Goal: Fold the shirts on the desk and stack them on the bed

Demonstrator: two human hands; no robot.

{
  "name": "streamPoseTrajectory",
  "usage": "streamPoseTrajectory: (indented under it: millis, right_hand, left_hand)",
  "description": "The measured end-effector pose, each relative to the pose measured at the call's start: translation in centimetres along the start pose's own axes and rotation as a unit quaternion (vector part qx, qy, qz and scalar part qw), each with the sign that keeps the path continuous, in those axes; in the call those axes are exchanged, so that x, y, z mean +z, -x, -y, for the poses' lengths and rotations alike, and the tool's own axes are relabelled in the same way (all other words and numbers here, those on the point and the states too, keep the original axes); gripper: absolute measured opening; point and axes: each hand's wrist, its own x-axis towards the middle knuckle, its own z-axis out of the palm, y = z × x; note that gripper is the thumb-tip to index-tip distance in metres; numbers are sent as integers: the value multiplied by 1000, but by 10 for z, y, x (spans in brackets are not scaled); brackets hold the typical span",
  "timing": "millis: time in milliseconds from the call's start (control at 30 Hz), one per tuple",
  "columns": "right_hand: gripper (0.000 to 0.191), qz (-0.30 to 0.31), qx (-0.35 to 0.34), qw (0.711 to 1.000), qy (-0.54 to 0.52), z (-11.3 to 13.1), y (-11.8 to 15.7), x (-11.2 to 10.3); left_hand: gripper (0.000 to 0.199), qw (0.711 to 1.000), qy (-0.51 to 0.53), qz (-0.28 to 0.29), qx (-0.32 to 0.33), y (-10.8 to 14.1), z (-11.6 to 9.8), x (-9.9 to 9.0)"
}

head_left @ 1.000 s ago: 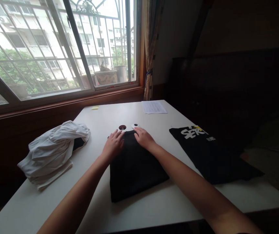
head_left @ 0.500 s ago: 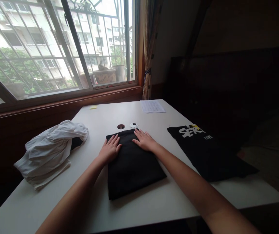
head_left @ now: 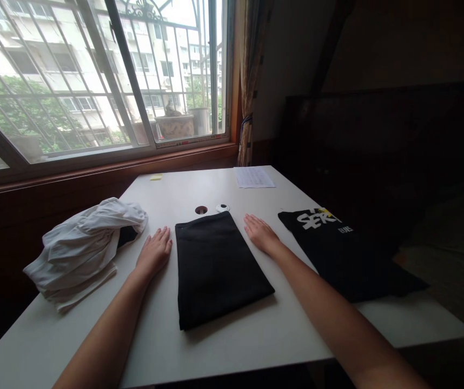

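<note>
A black garment [head_left: 221, 270], folded into a flat rectangle, lies in the middle of the white table [head_left: 159, 329]. Just left of it, my left hand [head_left: 154, 251] rests flat on the tabletop, fingers stretched out and holding nothing. On the other side, my right hand [head_left: 260, 233] also lies on the table, palm down, its fingers extended and apart from the cloth. Farther right is a black T-shirt [head_left: 349, 265] with white and yellow print, spread toward the table's right edge.
Crumpled white clothing [head_left: 81, 248] sits at the left edge. Beyond the folded garment are a round cable hole [head_left: 201, 210] and its white cover [head_left: 223, 208]. Paper sheets [head_left: 254, 177] and a yellow sticky note [head_left: 156, 177] lie at the far end, near the barred window [head_left: 134, 81].
Both hands have come off the folded black garment, the left moving leftward and the right moving rightward onto the table. The garment stays where it was.
</note>
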Motion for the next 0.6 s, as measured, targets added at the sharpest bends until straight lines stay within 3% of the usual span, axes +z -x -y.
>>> streamPoseTrajectory:
  millis: [300,600]
  right_hand:
    - [52,-45,-21,999,-19,-2,2,-6]
    - [50,-46,-15,999,-24,1,5,-10]
  left_hand:
    - [54,999,20,-25,-3,2,-2,-2]
    - [50,996,64,-62,2,5,-2,-2]
